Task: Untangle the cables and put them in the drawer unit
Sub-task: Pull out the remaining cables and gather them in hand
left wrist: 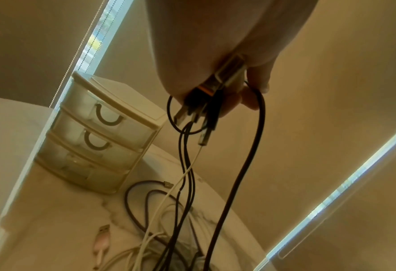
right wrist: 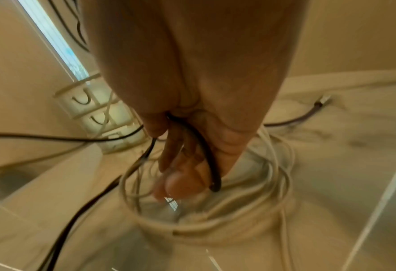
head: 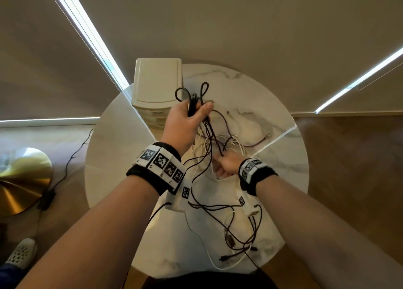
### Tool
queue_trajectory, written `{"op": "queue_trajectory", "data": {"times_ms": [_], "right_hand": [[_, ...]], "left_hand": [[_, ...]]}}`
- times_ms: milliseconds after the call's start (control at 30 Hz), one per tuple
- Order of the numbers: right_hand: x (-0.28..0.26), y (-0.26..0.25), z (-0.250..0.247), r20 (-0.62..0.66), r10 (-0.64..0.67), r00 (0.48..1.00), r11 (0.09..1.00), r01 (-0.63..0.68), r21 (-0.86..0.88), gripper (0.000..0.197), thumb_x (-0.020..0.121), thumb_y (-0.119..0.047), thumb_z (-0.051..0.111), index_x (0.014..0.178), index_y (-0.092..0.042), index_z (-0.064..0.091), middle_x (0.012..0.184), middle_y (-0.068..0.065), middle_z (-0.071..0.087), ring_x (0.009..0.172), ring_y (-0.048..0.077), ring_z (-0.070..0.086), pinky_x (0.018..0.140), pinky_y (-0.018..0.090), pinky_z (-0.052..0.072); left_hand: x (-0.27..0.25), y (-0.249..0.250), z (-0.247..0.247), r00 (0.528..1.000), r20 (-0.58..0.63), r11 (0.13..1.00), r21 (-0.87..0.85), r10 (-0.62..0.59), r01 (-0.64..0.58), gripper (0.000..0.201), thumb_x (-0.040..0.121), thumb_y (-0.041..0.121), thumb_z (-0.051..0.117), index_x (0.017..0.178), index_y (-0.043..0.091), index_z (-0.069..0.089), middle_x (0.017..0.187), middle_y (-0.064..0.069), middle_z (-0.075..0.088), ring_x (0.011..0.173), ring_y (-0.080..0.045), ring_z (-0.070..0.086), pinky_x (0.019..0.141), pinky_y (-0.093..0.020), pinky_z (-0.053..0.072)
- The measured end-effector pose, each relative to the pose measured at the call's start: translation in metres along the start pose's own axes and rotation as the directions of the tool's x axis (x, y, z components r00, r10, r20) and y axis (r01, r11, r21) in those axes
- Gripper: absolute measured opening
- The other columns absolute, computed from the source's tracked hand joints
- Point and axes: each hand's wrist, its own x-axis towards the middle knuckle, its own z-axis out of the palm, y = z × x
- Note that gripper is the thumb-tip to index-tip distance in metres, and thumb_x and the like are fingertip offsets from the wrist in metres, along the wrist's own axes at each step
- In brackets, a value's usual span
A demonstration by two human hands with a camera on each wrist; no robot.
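Observation:
My left hand (head: 192,116) is raised above the round marble table (head: 283,158) and grips a bunch of black cable loops and plug ends (left wrist: 204,110); dark and white strands hang from it into the tangle (head: 220,140). Lower down, my right hand (head: 224,165) reaches into the tangle with its fingers (right wrist: 176,187) curled round a black cable (right wrist: 206,155), over coiled white cables (right wrist: 250,210). The cream drawer unit (head: 157,88) stands at the table's far left; its drawers (left wrist: 94,132) are closed.
More dark and white cables (head: 239,234) sprawl over the near part of the table. A pink USB plug (left wrist: 103,236) lies by the tangle. A brass lamp base (head: 21,179) and its cord sit on the floor at left.

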Motion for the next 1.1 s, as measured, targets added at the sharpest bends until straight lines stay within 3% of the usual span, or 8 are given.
{"op": "queue_trajectory", "data": {"times_ms": [67, 267, 367, 467, 600, 700, 900, 1100], "right_hand": [[0.005, -0.004, 0.006, -0.069, -0.076, 0.995, 0.986, 0.064, -0.154, 0.052, 0.111, -0.04, 0.031, 0.126, -0.002, 0.063, 0.119, 0.022, 0.07, 0.107, 0.038, 0.066, 0.095, 0.041, 0.051], [0.024, -0.034, -0.027, -0.21, -0.239, 0.948, 0.968, 0.216, -0.131, 0.039, 0.11, -0.029, 0.037, 0.142, -0.016, 0.056, 0.144, 0.011, 0.058, 0.134, 0.03, 0.051, 0.104, 0.03, 0.038], [0.03, -0.043, -0.051, -0.35, -0.221, 0.91, 0.957, 0.272, 0.104, 0.024, 0.104, -0.027, 0.05, 0.123, -0.026, 0.066, 0.106, 0.006, 0.075, 0.1, 0.024, 0.072, 0.086, 0.03, 0.055], [0.025, -0.041, -0.073, -0.5, -0.214, 0.839, 0.885, 0.383, 0.263, 0.022, 0.095, -0.031, 0.068, 0.112, -0.019, 0.07, 0.074, 0.001, 0.069, 0.059, 0.015, 0.065, 0.059, 0.025, 0.052], [0.025, 0.005, -0.072, -0.52, -0.151, 0.841, 0.971, 0.226, 0.084, 0.02, 0.088, -0.039, 0.076, 0.103, -0.026, 0.074, 0.098, 0.001, 0.072, 0.09, 0.019, 0.066, 0.085, 0.034, 0.052], [0.017, 0.026, -0.065, -0.53, -0.122, 0.839, 0.989, 0.147, 0.005, 0.021, 0.096, -0.039, 0.063, 0.112, -0.032, 0.074, 0.103, 0.005, 0.075, 0.091, 0.027, 0.068, 0.08, 0.034, 0.052], [-0.018, -0.041, -0.102, -0.688, -0.287, 0.667, 0.938, 0.342, -0.059, 0.028, 0.103, -0.037, 0.049, 0.1, -0.023, 0.074, 0.083, -0.008, 0.071, 0.08, 0.016, 0.067, 0.078, 0.033, 0.053], [-0.07, -0.092, -0.123, -0.704, -0.498, 0.506, 0.647, 0.758, 0.087, 0.007, 0.096, -0.025, 0.069, 0.094, -0.028, 0.074, 0.097, -0.005, 0.074, 0.086, 0.002, 0.067, 0.087, 0.029, 0.056]], "left_hand": [[-0.005, -0.006, -0.002, 1.0, 0.011, 0.998, 0.064, -0.009, 0.008, 0.041, 0.096, 0.04, 0.071, 0.095, 0.0, 0.069, 0.08, -0.007, 0.074, 0.055, -0.003, 0.054, 0.061, -0.026, 0.045], [-0.009, -0.008, -0.016, 0.999, 0.011, 0.996, 0.083, -0.036, 0.035, 0.036, 0.098, 0.042, 0.069, 0.095, 0.006, 0.07, 0.088, -0.019, 0.074, 0.058, -0.021, 0.052, 0.055, -0.034, 0.047], [-0.004, -0.007, -0.021, 0.999, -0.045, 0.995, 0.103, -0.007, 0.011, 0.032, 0.103, 0.042, 0.059, 0.1, 0.011, 0.067, 0.084, -0.002, 0.074, 0.055, -0.008, 0.055, 0.056, -0.028, 0.049], [0.004, -0.012, -0.023, 0.977, -0.214, 1.0, 0.022, -0.017, 0.022, 0.027, 0.11, 0.038, 0.045, 0.096, 0.017, 0.058, 0.08, 0.001, 0.061, 0.058, -0.005, 0.053, 0.058, -0.027, 0.049], [0.01, -0.01, -0.021, 0.92, -0.388, 0.988, -0.153, -0.054, -0.007, 0.025, 0.11, 0.035, 0.043, 0.091, 0.022, 0.053, 0.082, -0.001, 0.053, 0.068, -0.009, 0.054, 0.063, -0.025, 0.048], [0.012, -0.015, -0.023, 0.931, -0.355, 0.985, -0.171, -0.082, 0.022, 0.025, 0.11, 0.035, 0.043, 0.091, 0.023, 0.053, 0.077, 0.006, 0.053, 0.069, -0.01, 0.055, 0.065, -0.028, 0.048], [-0.004, -0.043, -0.019, 0.962, -0.246, 0.99, 0.05, -0.115, 0.131, 0.028, 0.111, 0.037, 0.039, 0.098, 0.016, 0.054, 0.074, 0.001, 0.057, 0.05, -0.001, 0.052, 0.054, -0.023, 0.046], [-0.011, -0.049, -0.014, 0.962, -0.234, 0.981, 0.093, -0.142, 0.168, 0.032, 0.11, 0.04, 0.041, 0.1, 0.014, 0.058, 0.075, 0.002, 0.064, 0.057, -0.007, 0.055, 0.064, -0.033, 0.051]]}}
